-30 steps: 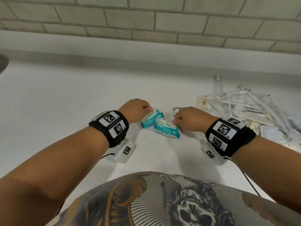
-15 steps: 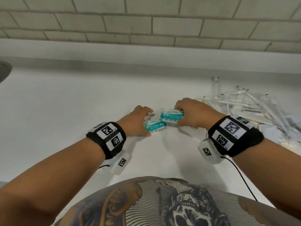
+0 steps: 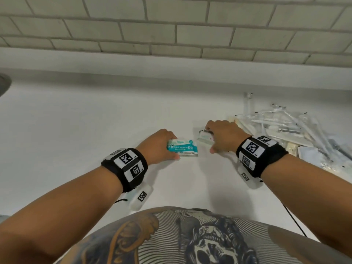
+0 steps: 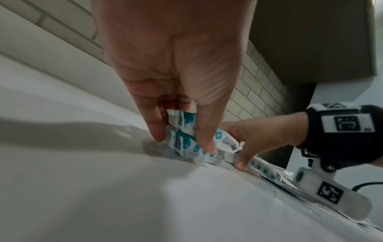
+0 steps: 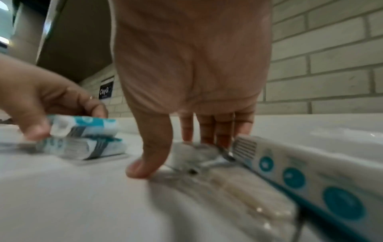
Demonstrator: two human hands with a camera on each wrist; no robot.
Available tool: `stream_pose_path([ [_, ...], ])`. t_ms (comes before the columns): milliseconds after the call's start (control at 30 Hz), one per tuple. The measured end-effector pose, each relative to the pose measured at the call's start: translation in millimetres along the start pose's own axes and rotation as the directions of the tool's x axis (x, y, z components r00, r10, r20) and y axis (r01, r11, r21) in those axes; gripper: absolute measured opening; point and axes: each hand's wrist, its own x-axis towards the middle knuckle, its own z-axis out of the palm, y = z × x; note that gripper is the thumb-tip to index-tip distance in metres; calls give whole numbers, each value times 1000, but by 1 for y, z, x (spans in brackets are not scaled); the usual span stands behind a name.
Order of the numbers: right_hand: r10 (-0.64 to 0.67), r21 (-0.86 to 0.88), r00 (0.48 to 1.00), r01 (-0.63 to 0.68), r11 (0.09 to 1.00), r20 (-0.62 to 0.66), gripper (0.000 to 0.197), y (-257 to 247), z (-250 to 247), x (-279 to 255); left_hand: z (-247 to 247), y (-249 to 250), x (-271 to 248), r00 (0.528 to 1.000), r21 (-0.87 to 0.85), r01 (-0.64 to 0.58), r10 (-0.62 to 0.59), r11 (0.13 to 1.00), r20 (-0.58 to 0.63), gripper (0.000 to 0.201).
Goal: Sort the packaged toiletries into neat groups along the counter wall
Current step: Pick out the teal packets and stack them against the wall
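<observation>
A: Where are the wipes packs found?

B: Two teal-and-white wipes packs (image 3: 182,148) are stacked on the white surface (image 3: 76,134), near its middle. The stack is held by the left hand (image 3: 159,146): in the left wrist view its fingers (image 4: 204,139) are seen curled over the near and far sides of both packs, tips down on the surface.

A: And the other hand?

B: The right hand (image 3: 222,138) is laid over a small clear packet (image 3: 204,139) just right of the stack. The packet is pinched between the thumb at its near edge and the fingers (image 5: 209,129) at its far edge. A gap of bare surface is seen between the stack and this packet.

A: What is crowded, and what is open?

B: To the right, a loose pile of clear-wrapped toiletries (image 3: 285,130) is spread toward the right edge of the view, and the right hand is touching its left border. A long white carton with teal dots (image 5: 311,172) is seen lying just beside the fingers in the right wrist view. Left of the stack, a wide stretch of surface is left open, back to the raised white ledge (image 3: 133,63) under the brick wall (image 3: 171,25).
</observation>
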Motion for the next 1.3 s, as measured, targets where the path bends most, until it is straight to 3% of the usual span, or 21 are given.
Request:
stream_pose_path([
  [133,-33,301,975,-36,953,220,38,9,-19,2,1,-1,1,999,28,27,-26,999,-27,45],
  [200,-10,371,964,-93,924,267,22,13,-25,6,1,-1,2,999,53,37,-35,998,-28,47],
  [333,34,177,982,-68,982,185,34,19,-28,13,2,-1,2,999,48,40,-39,998,-24,48],
  [467,19,209,992,-45,977,124,54,15,-20,11,0,1,5,999,41,-10,8,999,38,47],
  [533,16,131,992,-32,991,125,62,9,-9,10,0,5,6,998,26,-40,38,999,58,47],
  [600,17,98,997,-25,995,81,52,7,-5,11,1,8,4,999,-4,-33,33,999,33,47],
  [733,-88,279,995,98,955,-46,43,1,-28,7,2,7,3,1000,-2,7,-7,1000,-4,50],
  [833,-238,276,970,244,930,-57,45,-24,-39,-2,1,8,2,1000,-145,15,-17,989,-8,66],
  [967,-313,259,950,302,917,3,60,-45,-26,-6,1,9,0,1000,-306,12,-9,952,10,96],
  [1033,-277,348,960,271,897,-33,64,-37,-28,-9,1,7,0,1000,-282,-5,5,960,-1,93],
  [1133,-82,346,991,114,931,-105,55,-4,-40,-15,2,4,1,999,-136,-38,38,990,-3,65],
  [1200,96,235,994,-81,969,-52,59,23,-39,-19,2,4,2,999,-118,-37,36,992,-6,52],
  [1300,267,1,959,-268,963,90,90,44,-20,-26,3,4,3,999,-109,-36,34,993,-20,47],
])
